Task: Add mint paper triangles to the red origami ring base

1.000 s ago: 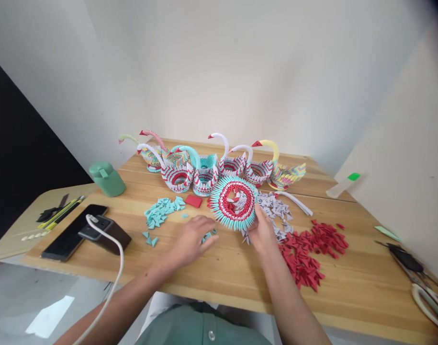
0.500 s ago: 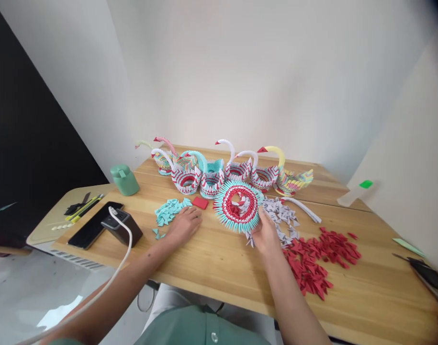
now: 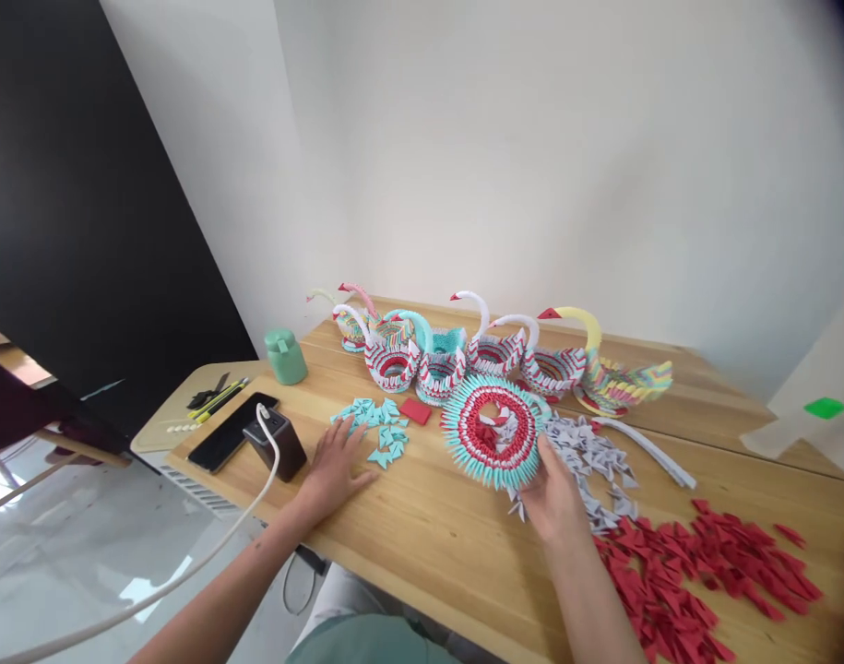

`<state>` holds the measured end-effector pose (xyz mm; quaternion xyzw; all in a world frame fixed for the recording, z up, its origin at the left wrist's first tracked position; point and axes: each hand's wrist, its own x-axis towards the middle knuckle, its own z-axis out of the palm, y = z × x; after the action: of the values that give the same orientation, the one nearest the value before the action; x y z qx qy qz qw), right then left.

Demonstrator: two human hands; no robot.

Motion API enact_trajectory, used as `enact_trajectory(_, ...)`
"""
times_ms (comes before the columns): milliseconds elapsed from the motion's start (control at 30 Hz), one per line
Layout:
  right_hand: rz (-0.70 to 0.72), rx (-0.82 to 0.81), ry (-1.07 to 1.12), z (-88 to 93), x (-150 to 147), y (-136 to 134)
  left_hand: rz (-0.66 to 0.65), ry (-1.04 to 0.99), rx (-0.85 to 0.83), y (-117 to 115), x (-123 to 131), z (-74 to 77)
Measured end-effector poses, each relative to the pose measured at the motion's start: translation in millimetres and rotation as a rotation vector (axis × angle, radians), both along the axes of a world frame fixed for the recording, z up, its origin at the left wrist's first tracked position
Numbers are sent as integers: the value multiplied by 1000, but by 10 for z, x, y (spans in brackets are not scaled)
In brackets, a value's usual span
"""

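My right hand [image 3: 554,493] grips the lower right edge of a round ring of folded paper pieces [image 3: 471,415], red and white inside with a spiky turquoise rim. The ring is tilted up toward me above the table, and the fingers behind it are hidden. My left hand [image 3: 337,470] lies palm down with fingers spread, its fingertips at the near left side of a pile of turquoise folded paper triangles [image 3: 372,413]. A red paper block [image 3: 415,411] lies right of that pile. Under and beyond the ring spread pale lilac paper triangles [image 3: 598,456].
Several folded-paper swans [image 3: 441,369] stand along the back. Red triangles [image 3: 677,590] cover the front right, near a white curved paper strip [image 3: 649,449]. At left are a black charging block [image 3: 275,444] with a white cable, a phone [image 3: 231,433] and a green container [image 3: 285,357].
The view has turned left. My left hand has moved from the right of the turquoise pile to its left, fingers now spread, and the pile is more spread out. My right hand still holds the ring.
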<state>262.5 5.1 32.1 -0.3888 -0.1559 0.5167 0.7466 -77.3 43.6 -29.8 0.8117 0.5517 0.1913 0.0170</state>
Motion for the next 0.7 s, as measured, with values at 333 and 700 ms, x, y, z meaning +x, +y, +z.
enact_trajectory(333,32,-16,-25,-13,-6,-21,-73,47,4,365,542,237)
enact_trajectory(700,12,-53,17,-1,-24,-17,-133,47,-12,504,723,265)
